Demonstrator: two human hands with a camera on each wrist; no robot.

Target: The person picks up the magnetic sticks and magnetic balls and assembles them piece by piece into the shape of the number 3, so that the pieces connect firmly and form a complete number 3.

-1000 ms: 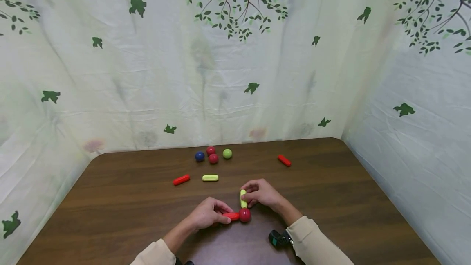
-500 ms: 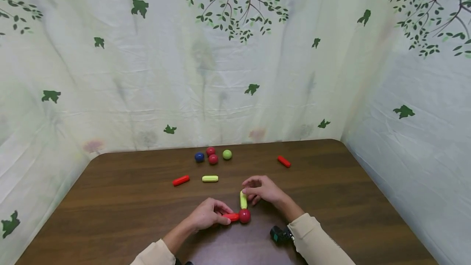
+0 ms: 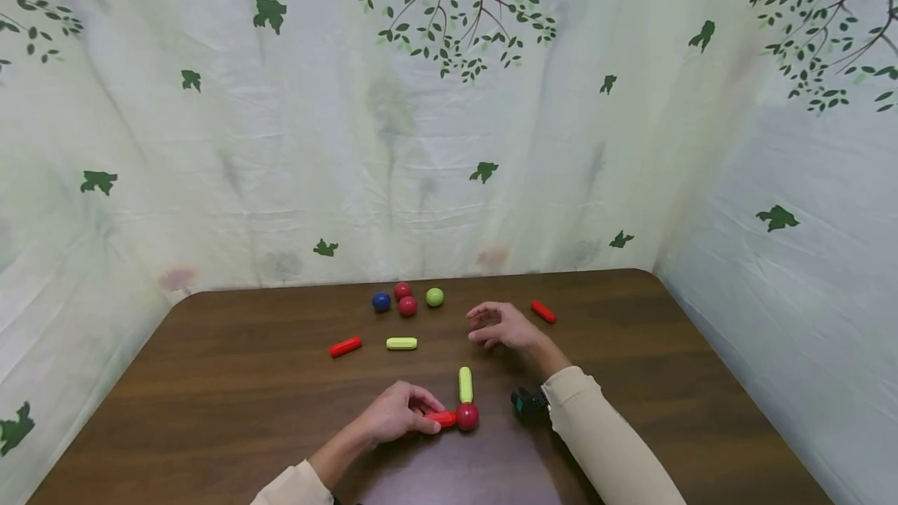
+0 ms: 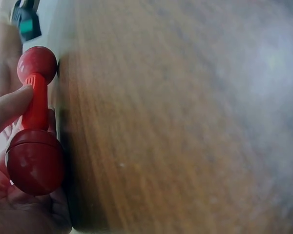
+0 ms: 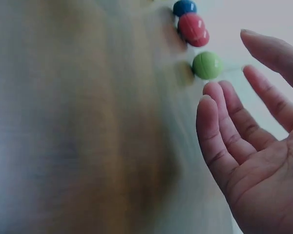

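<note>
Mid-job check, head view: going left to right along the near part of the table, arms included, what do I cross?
Left sleeve, left hand, red stick it pinches, red ball at the stick's end, black wrist camera, right sleeve. I left out the yellow stick, which lies directly beyond the ball.

This looks like a curtained-off tabletop workspace: leaf-printed cloth (image 3: 316, 139) across the upper frame, wood-grained table (image 3: 231, 380) below.

Leaf-printed pale cloth backdrop (image 3: 316, 139) behind brown wood-grain table (image 3: 231, 392).
</note>
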